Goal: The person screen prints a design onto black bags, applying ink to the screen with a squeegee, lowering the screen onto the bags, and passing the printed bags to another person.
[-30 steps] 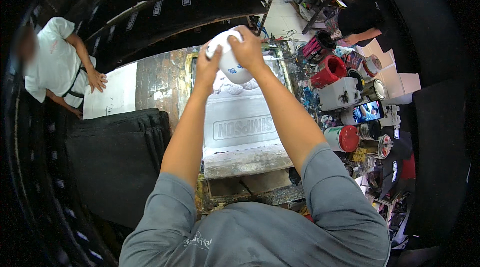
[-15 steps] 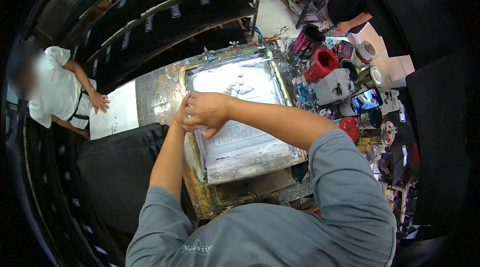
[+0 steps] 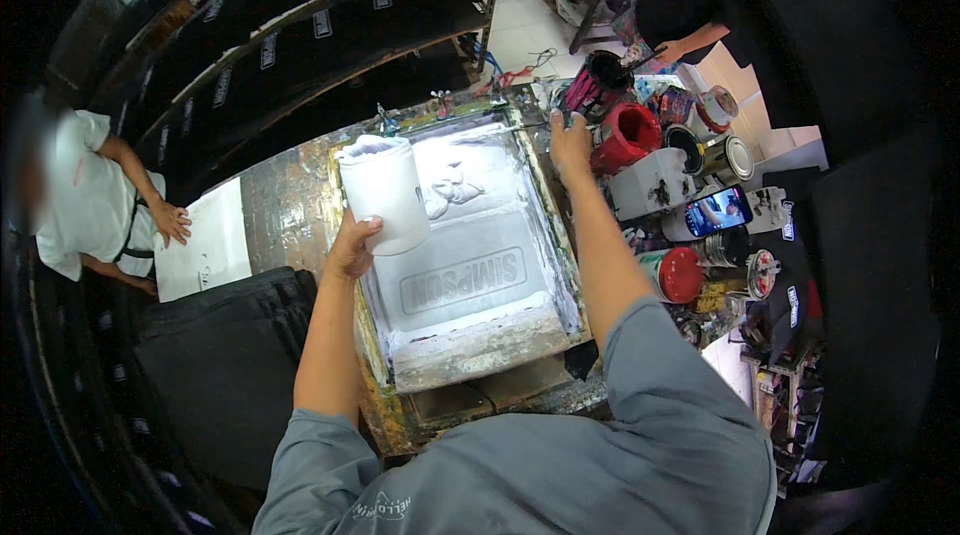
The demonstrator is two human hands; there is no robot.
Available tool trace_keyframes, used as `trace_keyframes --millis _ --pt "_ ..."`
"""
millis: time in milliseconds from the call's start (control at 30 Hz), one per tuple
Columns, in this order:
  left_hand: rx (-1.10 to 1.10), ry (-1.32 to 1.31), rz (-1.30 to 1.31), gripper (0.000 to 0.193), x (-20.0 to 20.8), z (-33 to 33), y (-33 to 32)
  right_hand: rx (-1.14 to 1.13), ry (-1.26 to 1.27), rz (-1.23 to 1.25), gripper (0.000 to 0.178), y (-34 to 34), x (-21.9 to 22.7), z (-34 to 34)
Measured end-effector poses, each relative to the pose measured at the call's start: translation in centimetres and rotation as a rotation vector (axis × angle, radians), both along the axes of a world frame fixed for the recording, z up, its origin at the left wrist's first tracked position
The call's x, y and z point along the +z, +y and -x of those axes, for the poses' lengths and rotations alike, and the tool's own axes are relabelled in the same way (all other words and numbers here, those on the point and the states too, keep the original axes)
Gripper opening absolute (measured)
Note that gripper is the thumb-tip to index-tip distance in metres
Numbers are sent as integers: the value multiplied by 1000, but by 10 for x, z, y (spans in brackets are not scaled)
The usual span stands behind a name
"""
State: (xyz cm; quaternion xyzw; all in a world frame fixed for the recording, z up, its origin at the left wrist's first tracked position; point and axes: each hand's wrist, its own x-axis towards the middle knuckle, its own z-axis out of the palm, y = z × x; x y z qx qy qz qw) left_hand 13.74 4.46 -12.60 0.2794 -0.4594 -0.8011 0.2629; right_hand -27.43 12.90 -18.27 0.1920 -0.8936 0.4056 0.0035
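Note:
My left hand is closed around the lower part of a white plastic tub, held tilted above the left side of a screen-printing frame. White ink or paste shows at the tub's mouth. On the mesh lies a thick white lump of ink, with a printed design in a rounded outline nearer to me. My right hand is beyond the frame's right edge, beside the ink cans. Its fingers are closed at a thin dark stick-like thing; what exactly they grip is too small to make out.
Right of the frame crowd a red ink bucket, a pink-stained black can, a white jug and a lit phone. Dark flat panels are stacked at left. Co-workers stand at far left and far right.
My hands, together over the frame before, have parted. The left now holds up the white tub; the right has moved away from me to the right, beside the cans.

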Motion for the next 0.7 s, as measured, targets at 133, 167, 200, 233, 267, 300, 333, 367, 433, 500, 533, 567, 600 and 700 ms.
trace_keyframes --millis 133,167,200,233,267,300,333,367,433,500,533,567,600,700 --pt "244 -201 253 82 16 11 9 288 -475 68 52 -14 -47 39" --pt "262 -213 296 84 17 10 11 356 -474 82 48 -17 -47 39" --pt "274 -249 377 87 19 10 13 418 -471 96 45 -18 -46 40" --pt "292 -295 454 90 22 9 19 497 -480 67 36 -18 -38 34" --pt "308 -336 531 93 25 9 24 529 -407 109 27 -16 -33 32" --pt "317 -383 608 102 21 10 25 509 -449 102 27 -10 -26 31" --pt "361 -447 723 103 17 9 29 494 -490 97 26 -6 -17 27" --pt "404 -503 839 105 9 11 32 459 -443 136 25 -1 -13 23" --pt "462 -506 961 112 -1 16 36 374 -347 211 24 18 -5 12" --pt "457 -564 1094 112 -2 18 37 341 -419 337 23 37 21 -6" --pt "451 -591 1158 112 -3 19 37 322 -453 397 22 49 40 -16" --pt "424 -623 1128 113 -3 18 38 354 -476 448 21 62 60 -27" --pt "421 -628 1135 112 0 18 40 385 -496 502 20 74 83 -37" --pt "399 -633 1182 110 13 19 43 476 -471 595 17 108 147 -64"
